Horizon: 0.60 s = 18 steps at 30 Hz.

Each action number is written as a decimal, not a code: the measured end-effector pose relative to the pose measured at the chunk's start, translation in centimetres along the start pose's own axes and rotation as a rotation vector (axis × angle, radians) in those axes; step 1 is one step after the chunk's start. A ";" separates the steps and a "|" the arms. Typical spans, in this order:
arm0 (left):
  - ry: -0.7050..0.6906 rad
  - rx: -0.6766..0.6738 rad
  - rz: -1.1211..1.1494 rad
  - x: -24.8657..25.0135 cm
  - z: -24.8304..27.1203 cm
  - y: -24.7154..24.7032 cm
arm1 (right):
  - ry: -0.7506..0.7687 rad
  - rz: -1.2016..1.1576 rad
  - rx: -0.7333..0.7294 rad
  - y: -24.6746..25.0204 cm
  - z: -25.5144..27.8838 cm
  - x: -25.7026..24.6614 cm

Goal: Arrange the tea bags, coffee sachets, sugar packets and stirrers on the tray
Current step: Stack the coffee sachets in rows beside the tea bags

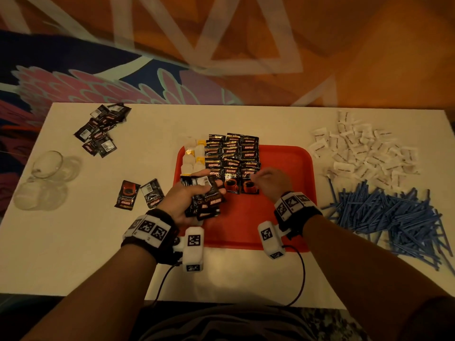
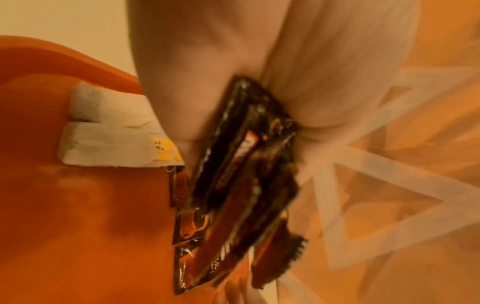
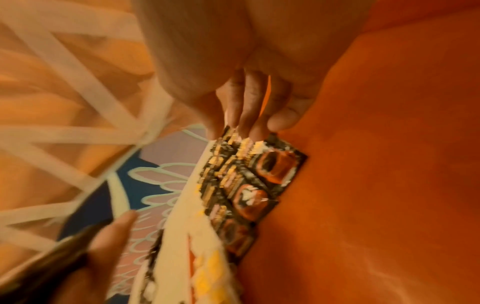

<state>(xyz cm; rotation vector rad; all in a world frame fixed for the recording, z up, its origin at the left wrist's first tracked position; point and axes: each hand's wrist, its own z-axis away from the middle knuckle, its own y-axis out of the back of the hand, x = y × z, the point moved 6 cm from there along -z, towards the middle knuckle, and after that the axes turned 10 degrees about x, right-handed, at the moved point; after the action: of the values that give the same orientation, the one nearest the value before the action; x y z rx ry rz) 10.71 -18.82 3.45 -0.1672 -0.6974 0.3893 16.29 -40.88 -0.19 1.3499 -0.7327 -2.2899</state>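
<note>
A red tray [image 1: 283,217] lies at the table's middle. White tea bags [image 1: 194,156] with yellow tags line its left side, and rows of black coffee sachets [image 1: 234,156] overlap beside them. My left hand [image 1: 194,193] grips a stack of coffee sachets [image 2: 246,174] over the tray's left edge. My right hand [image 1: 261,179] reaches down to the rightmost sachet [image 3: 278,166] of the front row, its fingertips [image 3: 246,123] and thumb pinching that sachet's edge. Sugar packets [image 1: 364,153] and blue stirrers [image 1: 389,217] lie heaped on the table to the right.
More loose coffee sachets [image 1: 103,129] lie at the table's far left, and two more [image 1: 139,194] near my left hand. Clear glass cups [image 1: 49,178] lie at the left edge. The tray's right and near parts are bare red.
</note>
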 end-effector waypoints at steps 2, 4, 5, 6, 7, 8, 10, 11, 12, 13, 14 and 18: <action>-0.023 0.061 -0.068 0.6 0.3 -0.1 | 0.045 -0.179 -0.120 0.0 1.7 -2.4; -0.040 0.098 -0.125 1.1 0.5 -0.4 | 0.058 -0.310 -0.275 0.0 3.4 -4.7; -0.054 0.092 -0.146 1.3 0.7 -0.7 | 0.077 -0.323 -0.341 0.0 4.1 -5.6; -0.072 0.086 -0.167 1.5 0.8 -1.0 | 0.096 -0.315 -0.388 -0.1 4.7 -6.3; -0.093 0.083 -0.187 1.7 0.9 -1.3 | 0.118 -0.295 -0.410 0.0 5.0 -6.9; -0.118 0.083 -0.203 2.0 1.0 -1.5 | 0.137 -0.271 -0.406 0.2 5.2 -7.4; -0.177 0.092 -0.213 2.3 1.2 -1.8 | 0.153 -0.256 -0.360 0.7 5.3 -7.9; -0.222 0.102 -0.222 2.6 1.4 -2.0 | 0.167 -0.262 -0.334 1.0 5.4 -8.1; -0.271 0.120 -0.243 2.8 1.7 -2.1 | 0.189 -0.266 -0.294 1.4 5.5 -8.4; -0.312 0.152 -0.265 3.1 1.9 -2.1 | 0.213 -0.262 -0.231 1.8 5.6 -8.7; -0.330 0.196 -0.290 3.3 2.0 -1.9 | 0.233 -0.260 -0.152 2.4 5.6 -8.9; -0.018 0.198 -0.201 1.9 1.5 -0.6 | 0.399 -0.261 0.053 4.0 6.4 -9.8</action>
<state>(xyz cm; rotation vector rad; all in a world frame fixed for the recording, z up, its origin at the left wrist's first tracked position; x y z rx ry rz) 11.20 -18.55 5.90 0.0936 -0.6818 0.2648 15.42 -37.03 11.54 1.9485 -0.5114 -2.0897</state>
